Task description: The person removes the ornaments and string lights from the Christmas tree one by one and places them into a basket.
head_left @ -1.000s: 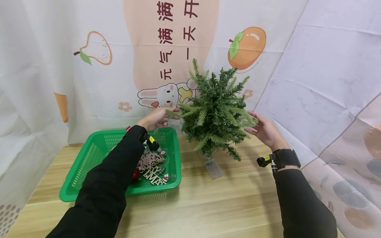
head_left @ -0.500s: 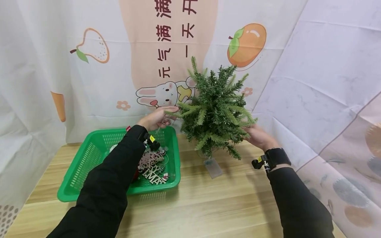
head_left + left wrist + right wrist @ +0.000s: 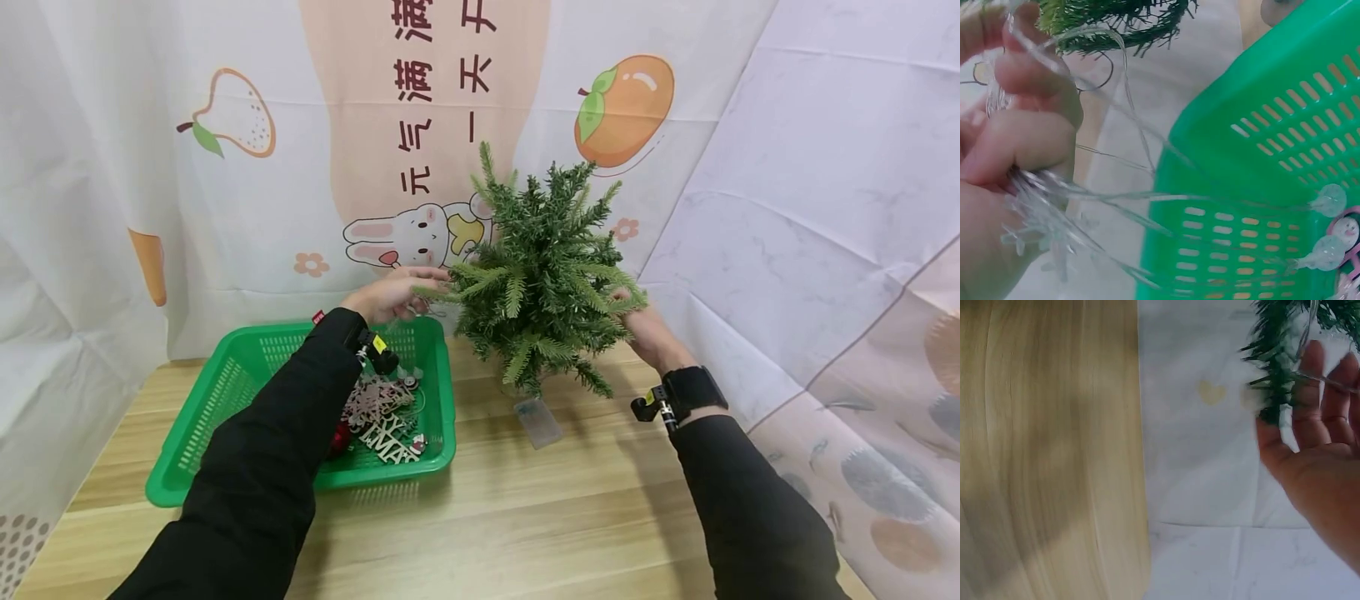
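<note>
Between my hands, a small artificial Christmas tree (image 3: 551, 258) stands upright on the table. At its left side, my left hand (image 3: 393, 296) grips a bunch of clear-wired string lights (image 3: 1104, 197) in curled fingers. Round clear bulbs (image 3: 1329, 253) on these wires hang over the green basket. My right hand (image 3: 651, 335) is at the tree's right side, partly hidden by needles. In the right wrist view its thumb lies at the tip of a green branch (image 3: 1272, 369), with the other fingers loosely extended. A thin clear wire (image 3: 1329, 381) crosses in front of those fingers.
A green plastic basket (image 3: 178, 454) stands on the wooden table (image 3: 510, 533) at left, holding wooden XMAS letters (image 3: 390, 442), a red ball (image 3: 340, 438) and other ornaments. A translucent box (image 3: 537, 423) lies before the tree. Printed cloth (image 3: 247, 208) hangs behind.
My right hand has moved left, in to the tree's right-side branches. My left hand stays at the left side with the string lights, and the tree has hardly moved.
</note>
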`<state>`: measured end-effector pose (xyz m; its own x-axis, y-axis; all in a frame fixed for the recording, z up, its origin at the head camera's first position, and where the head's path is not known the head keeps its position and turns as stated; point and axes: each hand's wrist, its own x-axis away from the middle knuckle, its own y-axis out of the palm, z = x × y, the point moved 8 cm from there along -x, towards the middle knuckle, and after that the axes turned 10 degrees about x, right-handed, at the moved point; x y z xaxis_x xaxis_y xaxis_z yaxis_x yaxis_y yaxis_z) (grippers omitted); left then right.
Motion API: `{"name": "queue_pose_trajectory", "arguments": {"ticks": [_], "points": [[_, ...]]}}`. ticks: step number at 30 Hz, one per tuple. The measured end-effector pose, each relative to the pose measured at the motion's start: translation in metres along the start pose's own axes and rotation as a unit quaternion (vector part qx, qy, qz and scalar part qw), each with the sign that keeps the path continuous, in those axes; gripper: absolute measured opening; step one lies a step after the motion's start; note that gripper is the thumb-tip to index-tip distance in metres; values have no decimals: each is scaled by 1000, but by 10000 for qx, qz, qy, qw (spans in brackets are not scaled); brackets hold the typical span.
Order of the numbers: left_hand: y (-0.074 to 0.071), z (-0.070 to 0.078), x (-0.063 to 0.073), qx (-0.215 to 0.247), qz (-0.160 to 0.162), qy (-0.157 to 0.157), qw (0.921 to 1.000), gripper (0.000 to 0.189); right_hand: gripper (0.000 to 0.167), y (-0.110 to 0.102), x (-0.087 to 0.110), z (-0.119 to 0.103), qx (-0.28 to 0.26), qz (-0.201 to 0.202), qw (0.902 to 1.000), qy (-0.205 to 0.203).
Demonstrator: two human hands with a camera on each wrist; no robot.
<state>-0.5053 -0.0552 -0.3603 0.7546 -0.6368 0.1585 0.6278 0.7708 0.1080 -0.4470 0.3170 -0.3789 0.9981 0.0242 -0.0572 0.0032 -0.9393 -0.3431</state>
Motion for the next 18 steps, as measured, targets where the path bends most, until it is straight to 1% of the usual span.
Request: {"name": "queue_pose_trajectory", "arguments": {"ticks": [1,2,4,6,8,9,13,16,18], "points": [[-1,3,1,-145,38,9,9999,48,16,-3,0,0,89,28,10000,-3],[-1,6,2,-293,80,22,9995,47,18,-5,-1,-1,52,49,10000,-65],[-4,13,6,-556,233,73,9982,44,20,-9,-1,-1,-69,42,10000,-24],[-7,20,9,-805,332,118,9961,42,21,-11,-1,-3,-333,-25,9994,10],[-9,26,11,-1007,405,136,9940,42,20,-14,-1,-6,-707,-117,9974,71],[-10,30,13,-1106,439,150,9928,42,21,-16,0,-7,-796,-166,9966,86],[-11,48,19,-1521,564,200,9865,42,27,-22,1,-17,-886,-466,9950,66],[-8,63,24,-1868,613,307,9800,40,36,-28,2,-25,-669,-748,9949,87],[-8,71,26,-2166,592,359,9738,38,43,-30,4,-30,-580,-930,9938,181]]}}
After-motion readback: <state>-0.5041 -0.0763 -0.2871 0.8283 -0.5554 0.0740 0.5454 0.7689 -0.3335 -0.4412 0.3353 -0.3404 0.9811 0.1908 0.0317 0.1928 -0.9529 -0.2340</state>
